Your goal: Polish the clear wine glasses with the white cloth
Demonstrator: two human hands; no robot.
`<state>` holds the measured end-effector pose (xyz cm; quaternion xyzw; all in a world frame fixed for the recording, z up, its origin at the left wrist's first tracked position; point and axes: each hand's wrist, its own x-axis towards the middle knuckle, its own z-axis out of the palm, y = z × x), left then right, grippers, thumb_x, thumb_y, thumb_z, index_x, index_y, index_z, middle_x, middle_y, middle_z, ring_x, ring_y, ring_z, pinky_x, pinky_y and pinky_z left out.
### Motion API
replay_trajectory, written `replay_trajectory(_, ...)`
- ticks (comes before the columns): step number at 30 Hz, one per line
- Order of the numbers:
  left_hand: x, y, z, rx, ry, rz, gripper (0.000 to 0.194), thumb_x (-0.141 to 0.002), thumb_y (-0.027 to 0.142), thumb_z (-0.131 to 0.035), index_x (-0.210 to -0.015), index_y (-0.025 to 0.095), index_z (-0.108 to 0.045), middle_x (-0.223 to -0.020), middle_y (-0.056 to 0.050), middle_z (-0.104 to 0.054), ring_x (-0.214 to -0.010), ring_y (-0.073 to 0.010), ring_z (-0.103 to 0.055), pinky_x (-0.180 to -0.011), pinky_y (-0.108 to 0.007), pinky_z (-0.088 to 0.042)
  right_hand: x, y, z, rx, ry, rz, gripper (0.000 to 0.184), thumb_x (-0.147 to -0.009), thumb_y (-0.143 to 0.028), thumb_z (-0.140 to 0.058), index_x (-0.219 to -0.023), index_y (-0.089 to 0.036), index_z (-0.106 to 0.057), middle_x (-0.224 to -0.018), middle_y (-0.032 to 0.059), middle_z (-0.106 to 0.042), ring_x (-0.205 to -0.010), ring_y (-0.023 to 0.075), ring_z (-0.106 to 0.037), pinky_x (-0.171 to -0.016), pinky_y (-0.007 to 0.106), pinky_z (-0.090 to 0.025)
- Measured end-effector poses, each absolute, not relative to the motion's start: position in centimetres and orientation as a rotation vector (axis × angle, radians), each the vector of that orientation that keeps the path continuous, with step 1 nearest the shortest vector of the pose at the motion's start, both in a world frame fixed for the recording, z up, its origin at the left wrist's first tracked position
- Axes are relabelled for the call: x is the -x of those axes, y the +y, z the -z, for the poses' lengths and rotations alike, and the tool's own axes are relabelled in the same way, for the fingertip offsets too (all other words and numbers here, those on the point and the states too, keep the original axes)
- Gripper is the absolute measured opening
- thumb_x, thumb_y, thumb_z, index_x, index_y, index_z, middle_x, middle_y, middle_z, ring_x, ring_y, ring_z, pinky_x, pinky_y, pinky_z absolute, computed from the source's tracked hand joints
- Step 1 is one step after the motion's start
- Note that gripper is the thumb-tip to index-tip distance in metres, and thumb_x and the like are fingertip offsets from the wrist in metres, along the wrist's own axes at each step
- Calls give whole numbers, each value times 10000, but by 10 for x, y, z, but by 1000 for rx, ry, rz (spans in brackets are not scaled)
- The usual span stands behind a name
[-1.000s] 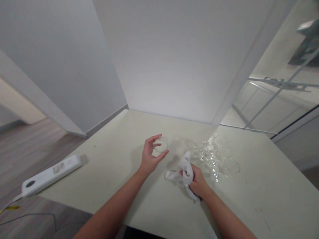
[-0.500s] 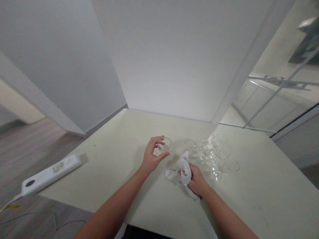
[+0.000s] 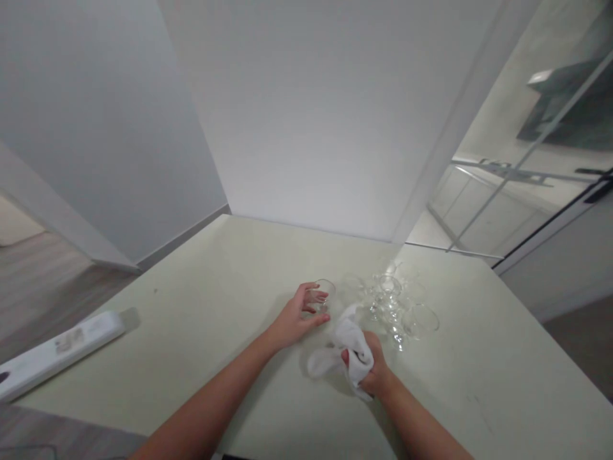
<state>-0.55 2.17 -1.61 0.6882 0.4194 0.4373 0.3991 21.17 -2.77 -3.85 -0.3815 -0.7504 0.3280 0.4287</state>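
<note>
My left hand [image 3: 302, 314] curves around the left side of a small clear glass [image 3: 327, 289], its fingers partly seen through the wall. The thumb lies low, near the glass's foot. Whether the glass's base rests on the table cannot be made out. My right hand [image 3: 376, 369] is closed on a bunched white cloth [image 3: 352, 338], one end of which hangs loose to the left. To the right of the cloth stands a cluster of several clear stemmed glasses [image 3: 390, 300], overlapping and hard to tell apart.
A pale table [image 3: 230, 281] stands against a white wall [image 3: 297, 128]. On its left edge lies a white power strip [image 3: 71, 348]. A glass partition with metal bars [image 3: 507, 176] rises at the back right.
My view has turned slightly right. My left hand and the glass have come lower and closer to the cloth. The cloth has shifted a little in my right hand.
</note>
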Motion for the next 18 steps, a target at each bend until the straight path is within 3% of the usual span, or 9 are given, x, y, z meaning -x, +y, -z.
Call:
replay_trajectory(4,3,25,33,-2127,1198,-897,436,-811,375,-709,-1184,209,-553,-1107,-97,-693,-987,-231,-668,-881,-396,-533,-216,-35,28,954,-1773,-1352,452,-794,-628,-613,-886,-188,-660,-800,57,-662,-712,189,-592,-684,311,-523)
replay_trajectory(8,-4,26,37,-2497,1112,-792,281,-870,334,-650,-1121,209,-638,-1173,-105,-664,-1109,-243,-607,-976,-423,-478,-213,-37,12,576,-2093,-1939,401,-745,-559,-702,-851,-172,-684,-742,1,-657,-650,136,-574,-636,232,-509)
replay_trajectory(12,-12,24,34,-2563,1115,-703,308,-880,372,-641,-1146,218,-638,-1139,-97,-639,-1061,-227,-597,-920,-380,-483,-206,-36,10,545,-2226,-1944,296,-764,-422,-723,-896,-159,-692,-766,-19,-663,-647,106,-558,-643,191,-491)
replay_trajectory(16,-14,23,30,-2505,1174,-647,273,-862,424,-655,-976,175,-651,-940,-75,-673,-892,-216,-616,-830,-356,-489,-202,-33,16,535,-2237,-2056,397,-672,-438,-819,-902,-135,-704,-776,-25,-651,-682,101,-547,-681,182,-481)
replay_trajectory(18,-14,22,27,-2517,1081,-609,242,-898,415,-609,-926,180,-661,-935,-73,-693,-913,-217,-625,-862,-364,-479,-201,-32,17,531,-2223,-2092,435,-644,-455,-840,-900,-132,-702,-771,-32,-638,-678,96,-533,-688,179,-471)
